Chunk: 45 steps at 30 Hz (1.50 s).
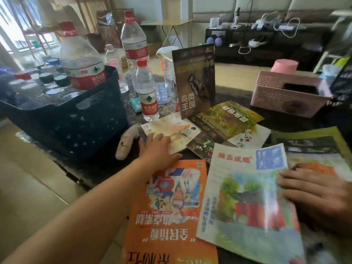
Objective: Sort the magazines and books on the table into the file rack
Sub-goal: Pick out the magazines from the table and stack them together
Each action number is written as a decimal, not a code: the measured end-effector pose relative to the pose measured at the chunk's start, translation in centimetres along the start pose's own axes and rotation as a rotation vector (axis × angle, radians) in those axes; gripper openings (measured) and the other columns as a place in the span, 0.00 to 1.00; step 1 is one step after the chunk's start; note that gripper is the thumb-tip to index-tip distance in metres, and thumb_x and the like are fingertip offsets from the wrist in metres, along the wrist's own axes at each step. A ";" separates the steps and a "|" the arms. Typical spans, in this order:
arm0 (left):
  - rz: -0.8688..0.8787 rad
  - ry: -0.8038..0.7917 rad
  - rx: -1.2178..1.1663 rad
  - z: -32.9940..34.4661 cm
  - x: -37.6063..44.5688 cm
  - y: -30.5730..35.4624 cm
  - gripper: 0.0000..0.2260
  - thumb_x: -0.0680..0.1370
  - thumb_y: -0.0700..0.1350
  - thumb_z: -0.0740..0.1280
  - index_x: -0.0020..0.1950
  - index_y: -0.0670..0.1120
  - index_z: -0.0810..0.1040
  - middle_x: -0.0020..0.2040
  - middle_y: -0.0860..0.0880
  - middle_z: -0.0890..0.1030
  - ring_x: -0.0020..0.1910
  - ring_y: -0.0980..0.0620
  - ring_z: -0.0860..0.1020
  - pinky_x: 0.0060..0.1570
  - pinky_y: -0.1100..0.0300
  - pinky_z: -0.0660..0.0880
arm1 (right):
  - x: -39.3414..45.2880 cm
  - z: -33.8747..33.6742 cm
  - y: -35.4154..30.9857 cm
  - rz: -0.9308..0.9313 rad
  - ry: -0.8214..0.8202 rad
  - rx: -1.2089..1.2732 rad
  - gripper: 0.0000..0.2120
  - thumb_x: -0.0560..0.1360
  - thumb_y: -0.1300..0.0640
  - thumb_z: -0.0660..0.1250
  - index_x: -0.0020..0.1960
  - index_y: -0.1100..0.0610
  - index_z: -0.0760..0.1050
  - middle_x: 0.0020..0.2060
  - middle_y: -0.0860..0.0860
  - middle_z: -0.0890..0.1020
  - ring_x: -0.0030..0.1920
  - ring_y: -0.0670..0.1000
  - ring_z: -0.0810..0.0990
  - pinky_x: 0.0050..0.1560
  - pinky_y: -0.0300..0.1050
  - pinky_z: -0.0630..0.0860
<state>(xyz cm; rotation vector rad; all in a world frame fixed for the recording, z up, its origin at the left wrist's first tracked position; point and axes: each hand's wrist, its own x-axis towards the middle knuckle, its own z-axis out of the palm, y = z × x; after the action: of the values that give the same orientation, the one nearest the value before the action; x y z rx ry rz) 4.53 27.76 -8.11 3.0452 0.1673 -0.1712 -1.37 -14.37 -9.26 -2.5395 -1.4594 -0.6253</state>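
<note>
Several magazines and books lie scattered on the dark table. My left hand rests flat, fingers spread, on a pale yellow book. My right hand presses on the right edge of a white magazine with a red building. An orange magazine lies between my arms. A dark bird book stands upright in a clear file rack. A green magazine lies flat in front of it, over other books.
A dark blue basket full of water bottles stands at the left. A small bottle stands beside the rack. A pink perforated box sits at the right. A small plush toy lies by my left hand.
</note>
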 end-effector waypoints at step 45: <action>-0.184 -0.001 -0.068 -3.8 7.1 -2.1 0.27 0.73 0.62 0.70 0.61 0.43 0.75 0.58 0.42 0.78 0.53 0.46 0.77 0.46 0.57 0.73 | 26.1 10.0 -9.1 0.538 -0.541 0.158 0.41 0.69 0.28 0.54 0.74 0.53 0.58 0.74 0.54 0.60 0.73 0.60 0.54 0.70 0.68 0.52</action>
<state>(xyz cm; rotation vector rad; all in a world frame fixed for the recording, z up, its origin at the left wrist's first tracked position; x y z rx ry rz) 11.74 30.94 -5.30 2.9594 0.4437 -0.1747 5.18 14.23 -7.99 -2.9040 -0.7964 0.2635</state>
